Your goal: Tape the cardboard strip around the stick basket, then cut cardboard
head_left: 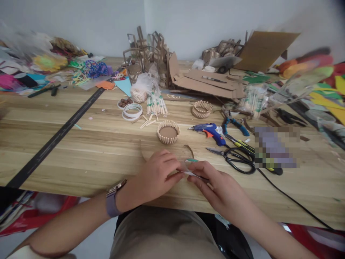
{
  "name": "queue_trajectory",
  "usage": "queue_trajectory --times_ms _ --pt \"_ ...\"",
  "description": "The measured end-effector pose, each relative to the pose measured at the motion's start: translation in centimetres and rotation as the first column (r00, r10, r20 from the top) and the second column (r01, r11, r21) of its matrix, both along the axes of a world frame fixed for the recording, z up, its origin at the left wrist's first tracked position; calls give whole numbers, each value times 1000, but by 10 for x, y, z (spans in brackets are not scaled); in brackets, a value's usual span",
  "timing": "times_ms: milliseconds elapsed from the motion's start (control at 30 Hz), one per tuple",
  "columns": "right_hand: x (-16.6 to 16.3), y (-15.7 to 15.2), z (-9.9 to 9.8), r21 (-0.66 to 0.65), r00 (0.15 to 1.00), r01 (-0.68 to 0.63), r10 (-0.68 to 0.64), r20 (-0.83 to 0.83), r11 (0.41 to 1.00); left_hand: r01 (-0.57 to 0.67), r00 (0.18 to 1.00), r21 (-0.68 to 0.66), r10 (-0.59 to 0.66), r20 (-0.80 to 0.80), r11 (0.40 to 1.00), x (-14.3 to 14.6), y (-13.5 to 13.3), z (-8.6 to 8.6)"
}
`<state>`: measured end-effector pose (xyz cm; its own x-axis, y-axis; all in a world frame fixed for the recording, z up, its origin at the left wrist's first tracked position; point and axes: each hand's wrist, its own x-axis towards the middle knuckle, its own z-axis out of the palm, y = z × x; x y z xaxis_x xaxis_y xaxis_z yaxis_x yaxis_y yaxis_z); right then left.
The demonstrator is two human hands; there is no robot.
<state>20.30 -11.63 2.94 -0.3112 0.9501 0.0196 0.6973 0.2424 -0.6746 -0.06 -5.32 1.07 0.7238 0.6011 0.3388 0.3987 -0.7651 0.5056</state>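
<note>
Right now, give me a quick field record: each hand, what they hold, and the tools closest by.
left hand: fingers pinch one end of a thin strip
right hand: pinches the strip's other end
under left hand: cardboard piece on the wooden table
just beyond: stick basket
to the right: blue glue gun, black scissors

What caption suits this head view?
Left hand and right hand pinch a thin strip on a wooden table, beside a stick basket, glue gun and scissors.
</note>
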Motion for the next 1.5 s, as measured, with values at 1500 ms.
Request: queue_trajectory --times_ms 1500 --pt "37 142 15 435 611 119 -411 676 893 -452 866 216 484 -126 865 -57 142 -19"
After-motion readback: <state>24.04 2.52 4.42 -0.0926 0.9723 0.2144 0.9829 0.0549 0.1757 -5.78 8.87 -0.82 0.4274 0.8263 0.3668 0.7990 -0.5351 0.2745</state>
